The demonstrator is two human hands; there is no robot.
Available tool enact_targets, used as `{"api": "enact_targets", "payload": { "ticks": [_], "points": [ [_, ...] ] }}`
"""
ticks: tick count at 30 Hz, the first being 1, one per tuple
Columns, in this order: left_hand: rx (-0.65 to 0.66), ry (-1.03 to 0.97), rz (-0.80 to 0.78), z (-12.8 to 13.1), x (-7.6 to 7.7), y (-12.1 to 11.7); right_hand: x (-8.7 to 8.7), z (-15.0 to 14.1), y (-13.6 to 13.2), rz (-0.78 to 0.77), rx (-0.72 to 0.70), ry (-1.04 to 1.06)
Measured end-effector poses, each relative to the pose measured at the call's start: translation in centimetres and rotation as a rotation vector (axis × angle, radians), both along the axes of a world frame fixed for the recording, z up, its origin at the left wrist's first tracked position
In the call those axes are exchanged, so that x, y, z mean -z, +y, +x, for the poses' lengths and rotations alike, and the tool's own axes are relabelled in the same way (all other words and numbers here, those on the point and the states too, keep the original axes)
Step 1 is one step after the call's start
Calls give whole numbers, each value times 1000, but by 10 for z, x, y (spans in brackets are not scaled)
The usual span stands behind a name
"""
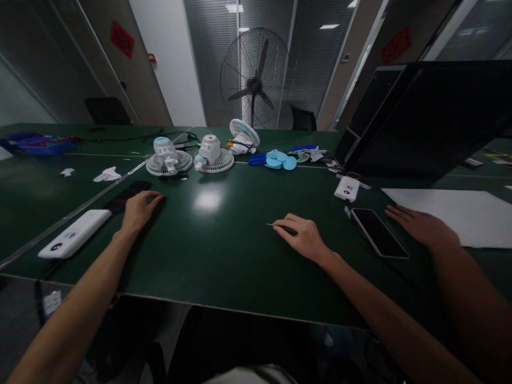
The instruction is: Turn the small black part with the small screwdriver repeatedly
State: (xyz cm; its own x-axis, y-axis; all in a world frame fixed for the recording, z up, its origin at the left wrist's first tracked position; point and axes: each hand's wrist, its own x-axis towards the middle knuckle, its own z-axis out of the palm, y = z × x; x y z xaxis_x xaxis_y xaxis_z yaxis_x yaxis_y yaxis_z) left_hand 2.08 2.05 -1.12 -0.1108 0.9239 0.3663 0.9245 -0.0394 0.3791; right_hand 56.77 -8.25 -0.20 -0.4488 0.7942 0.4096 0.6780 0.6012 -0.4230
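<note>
My left hand point(138, 209) rests on the green table at the left, its fingers bent together at a small dark spot I cannot make out. A black phone-like slab point(127, 195) lies by that wrist, with a white power bank point(75, 233) nearer the table's front edge. Nearer the middle, my right hand point(302, 236) is closed around a small screwdriver point(290, 231), its thin metal shaft pointing left just above the tabletop. Farther back are two white fans point(170, 160) point(214, 158) lying face down and a third, tilted fan point(244, 137).
Another person's hand point(424, 228) lies flat at the right, beside a phone point(380, 233) and a white sheet point(460, 213). Light blue discs point(280, 160) and a white device point(346, 189) are farther back. A large black monitor point(432, 120) stands at the right; a blue tray point(46, 145) sits far left.
</note>
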Motion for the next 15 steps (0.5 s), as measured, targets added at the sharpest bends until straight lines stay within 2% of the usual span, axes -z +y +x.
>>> {"api": "enact_targets", "payload": {
  "ticks": [15],
  "points": [
    [-114, -251, -121, -17, 0, 1, 0, 0, 0, -24, -16, -7]
  ]
}}
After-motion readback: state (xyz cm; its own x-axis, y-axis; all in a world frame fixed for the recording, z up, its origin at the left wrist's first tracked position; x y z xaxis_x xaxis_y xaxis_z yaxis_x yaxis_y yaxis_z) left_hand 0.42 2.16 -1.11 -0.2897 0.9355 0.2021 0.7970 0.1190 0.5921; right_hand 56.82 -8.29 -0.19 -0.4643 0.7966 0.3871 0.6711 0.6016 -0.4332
